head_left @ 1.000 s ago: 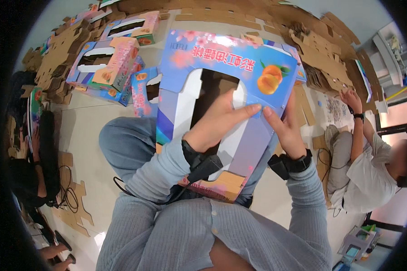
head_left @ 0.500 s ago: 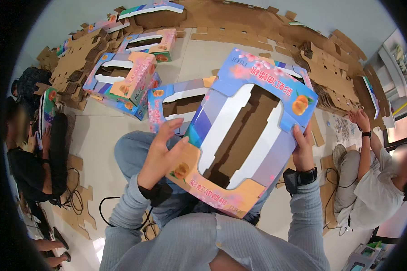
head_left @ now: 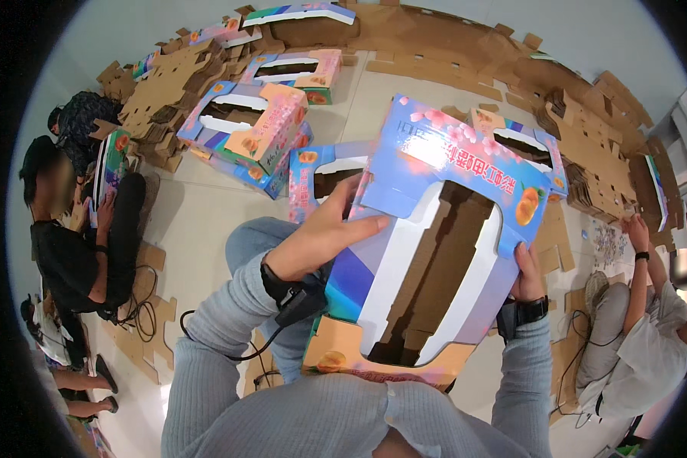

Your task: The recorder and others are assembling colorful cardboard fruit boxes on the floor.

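A colourful printed cardboard fruit box (head_left: 389, 286) with a long cut-out opening in its top is held between my hands, tilted, its near end close to my body. My left hand (head_left: 320, 240) grips its left side near the far corner, thumb lying over the blue flap and fingers behind the edge. On the right side, my right hand (head_left: 528, 273) holds the edge, thumb showing on top and the other fingers mostly hidden. Brown cardboard shows through the opening. Just beyond my left hand stands another printed box (head_left: 307, 172), partly covered by the held one.
Stacked printed boxes (head_left: 244, 126) stand at the far left, with another box (head_left: 538, 145) at the far right. Flat cardboard piles (head_left: 164, 95) lie along the wall. One person (head_left: 72, 259) sits on the left handling a box; another person (head_left: 637, 336) sits on the right.
The held box has come nearer my body, its near end now against my front. My left hand has moved from the near left corner up toward the far left corner. The view has shifted.
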Demonstrator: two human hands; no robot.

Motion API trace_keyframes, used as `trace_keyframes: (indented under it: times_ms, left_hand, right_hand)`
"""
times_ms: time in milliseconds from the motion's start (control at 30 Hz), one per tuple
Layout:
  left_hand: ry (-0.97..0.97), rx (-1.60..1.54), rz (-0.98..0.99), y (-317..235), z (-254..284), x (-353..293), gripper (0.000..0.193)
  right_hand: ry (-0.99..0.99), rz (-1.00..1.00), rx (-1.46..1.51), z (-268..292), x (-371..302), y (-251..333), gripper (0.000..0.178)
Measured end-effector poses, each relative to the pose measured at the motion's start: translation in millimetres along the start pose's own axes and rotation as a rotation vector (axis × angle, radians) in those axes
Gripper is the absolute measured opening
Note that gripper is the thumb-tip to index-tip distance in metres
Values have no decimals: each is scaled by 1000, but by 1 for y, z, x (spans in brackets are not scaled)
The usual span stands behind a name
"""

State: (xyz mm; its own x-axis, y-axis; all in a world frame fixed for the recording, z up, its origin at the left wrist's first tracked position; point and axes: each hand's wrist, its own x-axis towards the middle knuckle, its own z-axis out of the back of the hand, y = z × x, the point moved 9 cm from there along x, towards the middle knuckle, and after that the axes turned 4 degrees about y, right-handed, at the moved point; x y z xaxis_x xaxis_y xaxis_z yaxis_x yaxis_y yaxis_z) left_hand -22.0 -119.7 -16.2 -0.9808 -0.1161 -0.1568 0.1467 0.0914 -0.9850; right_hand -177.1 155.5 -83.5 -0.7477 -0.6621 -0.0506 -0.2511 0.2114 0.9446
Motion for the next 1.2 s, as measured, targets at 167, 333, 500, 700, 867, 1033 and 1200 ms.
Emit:
trace_keyframes:
  times_ms: [167, 333, 500, 700, 867, 1033, 1200]
  left_hand:
    - [-72, 58, -39, -5, 5, -4, 66]
    - [-60, -118, 39, 3, 7, -15, 82]
    - [-42, -103, 211, 36, 9, -45, 90]
    - [-117, -258, 322, 71, 7, -75, 64]
    - [-224, -275, 293, 68, 19, -71, 56]
    - [-341, -477, 99, 45, 38, -52, 46]
    - [-529, -639, -123, 43, 25, -41, 44]
  right_hand:
    - [28, -15, 5, -9, 13, -7, 56]
    - [-10, -74, 32, -20, 13, -5, 60]
    - [125, -18, -349, -52, -18, 11, 72]
    - [266, -93, -346, -83, -43, -1, 82]
    - [294, -89, -346, -82, -57, -6, 79]
    - [40, -33, -393, -47, -67, -3, 63]
    - [-123, -39, -185, -44, -75, -17, 57]
